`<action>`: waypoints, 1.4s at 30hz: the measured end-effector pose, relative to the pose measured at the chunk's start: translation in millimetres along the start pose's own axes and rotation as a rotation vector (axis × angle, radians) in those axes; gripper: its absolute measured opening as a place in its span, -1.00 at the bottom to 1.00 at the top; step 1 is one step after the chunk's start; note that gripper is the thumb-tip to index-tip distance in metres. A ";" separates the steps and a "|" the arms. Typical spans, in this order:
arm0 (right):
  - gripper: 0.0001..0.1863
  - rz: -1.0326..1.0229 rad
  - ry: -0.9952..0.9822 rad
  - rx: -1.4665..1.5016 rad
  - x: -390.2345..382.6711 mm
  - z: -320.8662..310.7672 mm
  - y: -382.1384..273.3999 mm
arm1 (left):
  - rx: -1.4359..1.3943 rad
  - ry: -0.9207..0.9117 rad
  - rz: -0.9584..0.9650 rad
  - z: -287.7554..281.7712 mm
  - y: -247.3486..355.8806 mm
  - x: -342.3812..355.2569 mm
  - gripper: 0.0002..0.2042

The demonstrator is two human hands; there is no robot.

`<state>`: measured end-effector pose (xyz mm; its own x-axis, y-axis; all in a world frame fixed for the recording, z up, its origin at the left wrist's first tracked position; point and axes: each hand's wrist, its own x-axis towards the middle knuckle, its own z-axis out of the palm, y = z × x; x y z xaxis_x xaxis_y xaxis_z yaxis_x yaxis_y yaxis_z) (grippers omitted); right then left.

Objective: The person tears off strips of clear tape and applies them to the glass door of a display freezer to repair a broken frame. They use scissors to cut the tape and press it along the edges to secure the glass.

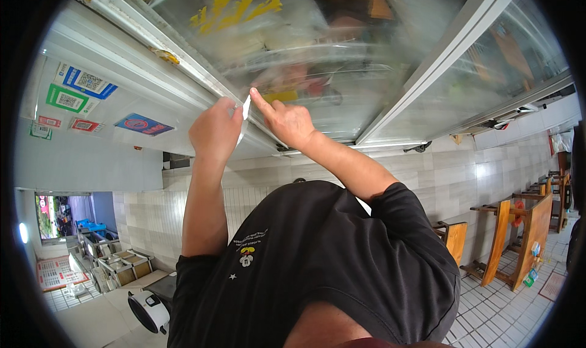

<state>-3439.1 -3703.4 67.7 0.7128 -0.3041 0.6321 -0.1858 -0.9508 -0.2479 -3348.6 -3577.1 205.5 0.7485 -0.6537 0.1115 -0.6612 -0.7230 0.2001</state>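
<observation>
My left hand [215,128] is closed on a thin white piece [246,108], which looks like paper or tissue. It is at the metal frame [210,85] of a glass-fronted cabinet. Close on its right, my right hand [287,122] has its index finger stretched out, with the tip by the top of the white piece. The other fingers of that hand are partly curled and nothing shows in them. Behind the glass door [342,55] are blurred bags and packages. Yellow tape strips [238,9] mark the glass.
Left of the frame, a white panel [110,143] carries several coloured code stickers [67,99]. Another glass door [482,73] stands to the right. Wooden tables and benches [531,238] are at the right, a white-and-black appliance [148,311] at the lower left.
</observation>
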 end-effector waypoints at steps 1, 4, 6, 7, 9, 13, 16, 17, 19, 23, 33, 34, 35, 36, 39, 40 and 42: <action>-0.13 -0.007 -0.006 -0.004 1.0 1.1 -0.5 | 0.005 0.001 -0.003 0.4 0.6 1.1 -0.71; -0.13 -0.029 -0.008 -0.013 3.1 2.6 -1.8 | 0.016 0.001 -0.005 0.7 2.0 4.2 -0.71; -0.12 -0.033 0.004 0.032 4.2 2.4 -2.2 | 0.034 0.001 -0.016 1.2 3.9 5.2 -0.71; -0.12 -0.033 0.016 0.052 4.8 2.3 -2.4 | 0.042 0.004 -0.020 1.3 5.0 5.6 -0.71; -0.12 -0.036 -0.005 0.043 5.3 1.3 -2.1 | 0.060 -0.003 -0.031 1.5 6.8 5.5 -0.70; -0.11 -0.062 -0.007 0.016 6.2 -1.6 1.0 | 0.069 0.019 -0.040 2.5 8.4 4.9 -0.72; -0.13 -0.090 0.029 0.058 7.5 -3.8 3.9 | 0.064 0.039 -0.046 3.3 8.5 6.9 -0.74; -0.14 -0.085 -0.011 0.073 8.1 -4.3 4.4 | 0.070 0.051 -0.049 3.2 8.8 7.4 -0.75; -0.16 -0.069 -0.103 0.088 10.0 -4.8 3.7 | 0.066 0.073 -0.041 3.3 9.9 8.0 -0.75; -0.18 -0.085 -0.028 0.083 9.9 -10.9 1.1 | 0.100 0.061 -0.057 4.3 16.1 6.1 -0.76; -0.48 0.613 -0.298 0.225 -189.4 -88.7 52.9 | 0.040 0.045 0.048 21.1 -19.3 22.7 -0.65; -0.52 0.740 -0.267 0.197 -229.9 -98.8 54.5 | 0.068 0.069 0.085 21.7 -25.3 24.1 -0.59; -0.55 0.904 -0.281 0.159 -273.2 -110.8 49.4 | -0.008 -0.037 0.080 19.9 -29.4 32.2 -0.55; -0.61 1.078 -0.251 0.121 -315.5 -123.3 38.3 | 0.056 -0.050 0.075 18.7 -32.6 34.9 -0.52; -0.72 1.549 -0.230 -0.033 -421.0 -154.5 -27.0 | 0.141 -0.076 0.117 14.6 -35.7 48.3 -0.50; -0.71 1.753 -0.258 -0.010 -445.4 -162.4 -56.3 | 0.164 -0.098 0.140 11.5 -35.9 51.8 -0.51; -0.69 2.102 -0.273 0.030 -479.1 -170.1 -111.5 | 0.163 -0.123 0.141 8.0 -35.4 55.9 -0.53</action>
<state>-3874.9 -3461.8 -82.6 -0.4395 -0.6353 -0.6350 -0.6362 0.7192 -0.2793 -3283.8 -3589.8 196.9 0.6433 -0.7656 0.0063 -0.7654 -0.6429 0.0302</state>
